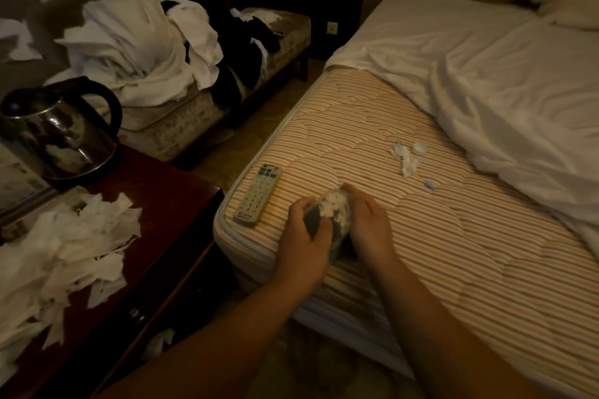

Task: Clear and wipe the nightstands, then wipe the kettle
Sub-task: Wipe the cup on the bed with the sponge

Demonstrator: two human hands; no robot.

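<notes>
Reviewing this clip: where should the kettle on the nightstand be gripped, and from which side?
Grip the kettle by the arched black handle on its right, nearest the bed. Come from above and the right; the loop stands clear of the shiny body, and torn tissue litters the nightstand in front.

We look down as a left hand and a right hand grip a dark cloth flecked with white lint over the corner of a striped mattress, beside a remote control. Crumpled wrappers lie near a rumpled white sheet. On the dark worktop to the left, a kettle stands behind torn tissue
</notes>
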